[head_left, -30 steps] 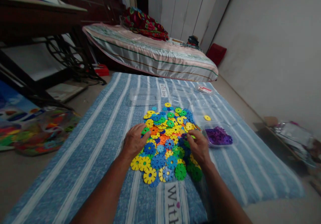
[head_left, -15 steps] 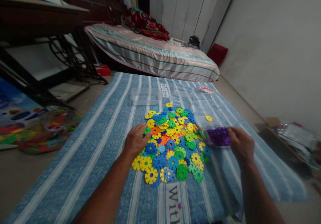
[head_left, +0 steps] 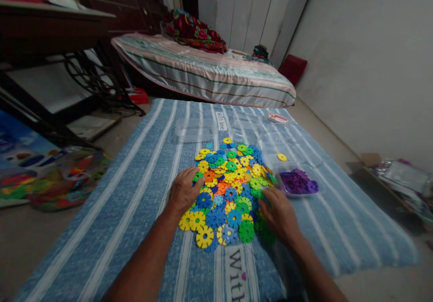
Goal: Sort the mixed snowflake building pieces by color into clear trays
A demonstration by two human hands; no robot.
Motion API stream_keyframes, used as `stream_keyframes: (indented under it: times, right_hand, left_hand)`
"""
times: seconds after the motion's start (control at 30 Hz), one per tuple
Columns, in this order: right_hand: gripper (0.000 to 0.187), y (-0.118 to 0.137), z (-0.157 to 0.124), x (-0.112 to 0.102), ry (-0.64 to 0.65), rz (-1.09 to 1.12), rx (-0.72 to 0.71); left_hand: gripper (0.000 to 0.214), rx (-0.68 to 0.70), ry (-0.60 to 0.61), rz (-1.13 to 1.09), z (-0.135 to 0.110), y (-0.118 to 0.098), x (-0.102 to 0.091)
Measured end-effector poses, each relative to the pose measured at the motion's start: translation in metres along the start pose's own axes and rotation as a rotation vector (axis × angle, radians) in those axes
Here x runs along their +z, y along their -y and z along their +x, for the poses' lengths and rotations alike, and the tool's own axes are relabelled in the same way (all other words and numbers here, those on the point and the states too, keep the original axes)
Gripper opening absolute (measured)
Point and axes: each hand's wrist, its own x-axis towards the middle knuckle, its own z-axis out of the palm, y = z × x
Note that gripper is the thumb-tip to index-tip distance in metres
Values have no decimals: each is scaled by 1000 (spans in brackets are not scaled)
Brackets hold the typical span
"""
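Note:
A heap of notched plastic discs point(head_left: 230, 194) in yellow, blue, green and orange lies on the striped cloth point(head_left: 128, 184). At the heap's left edge rests my left hand point(head_left: 184, 191), cupped with thumb and forefinger apart. A green disc point(head_left: 197, 176) shows in the gap between them, seemingly part of the heap. My right hand point(head_left: 279, 209) reaches over the right side of the heap, fingers stretched out and apart, touching or just above green discs. Its palm side is hidden. Beside it stands a clear plastic box point(head_left: 320, 185) holding purple discs point(head_left: 298, 182).
Clear containers point(head_left: 195, 130) stand behind the heap, hard to make out. A lone yellow disc point(head_left: 282, 157) lies near the purple box. A small red-and-white packet point(head_left: 277, 118) sits at the far right. A bed point(head_left: 203, 72) lies beyond the cloth.
My right hand has moved left from the box of purple discs to the right side of the heap. The left hand stays in place.

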Motion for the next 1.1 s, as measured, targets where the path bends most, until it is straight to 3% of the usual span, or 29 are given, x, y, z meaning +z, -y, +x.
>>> stream_keyframes:
  times: [0.17, 0.47, 0.63, 0.83, 1.1]
  right_hand:
    - [27, 4, -6, 19, 42, -117, 76]
    - [21, 35, -3, 31, -23, 94, -96]
    - [23, 26, 15, 29, -116, -19, -36]
    - [27, 10, 43, 33, -57, -187, 149]
    - [22, 15, 22, 48, 4, -5, 7]
  left_hand:
    - [30, -11, -8, -11, 0, 0, 1]
    - [29, 0, -23, -14, -2, -7, -1]
    - [31, 4, -26, -27, -3, -7, 1]
    - [30, -5, -27, -35, -3, -6, 1]
    - [28, -3, -57, -58, -2, -12, -2]
